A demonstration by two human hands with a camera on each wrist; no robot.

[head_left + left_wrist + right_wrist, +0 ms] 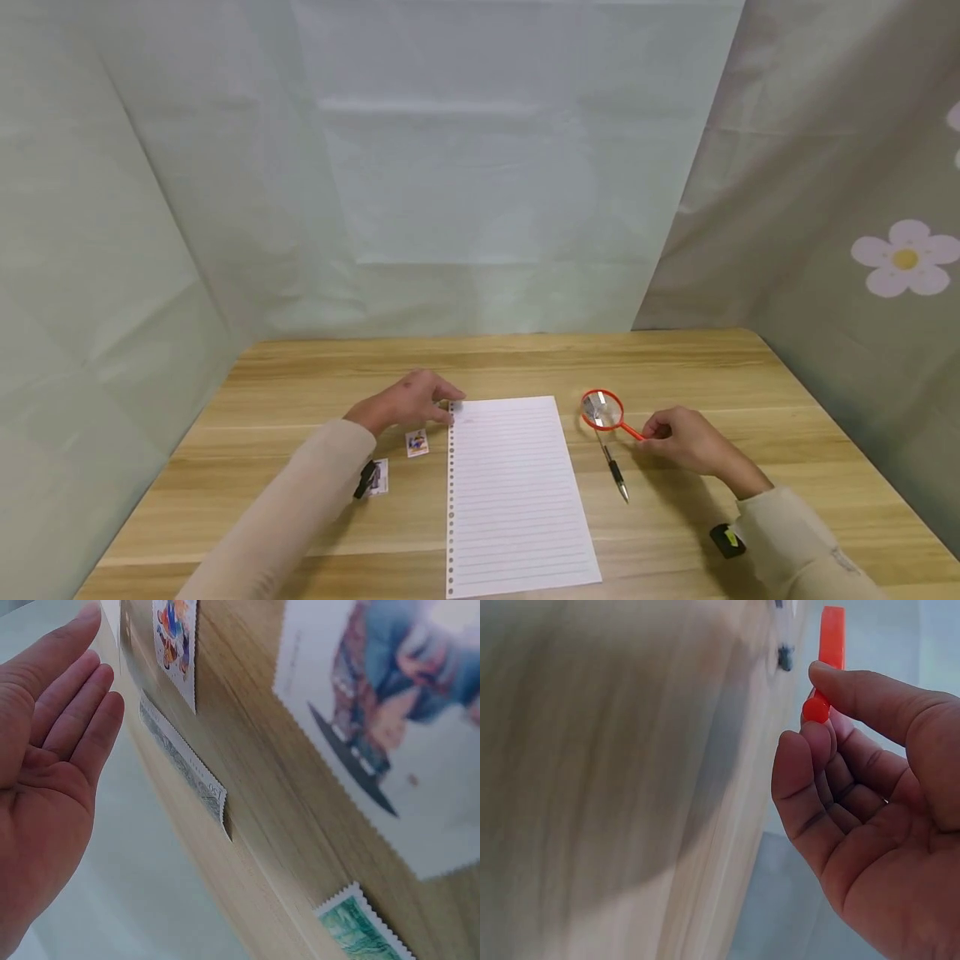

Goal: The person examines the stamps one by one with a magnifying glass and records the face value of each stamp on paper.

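Two hands are at work: my right hand point(686, 440) pinches the end of the orange handle of the magnifying glass point(604, 412), which lies on the bench point(750, 392) just right of the lined sheet point(513, 492) with the pen point(615, 473) beside it, so I judge the step in hand to be picking up the glass. My left hand point(411, 402) lies open with straight fingers, holding nothing, its tips at the sheet's top left corner, with the stamps point(417, 442) close by. Next, I reckon, comes a clean lift of the lens without knocking the pen.
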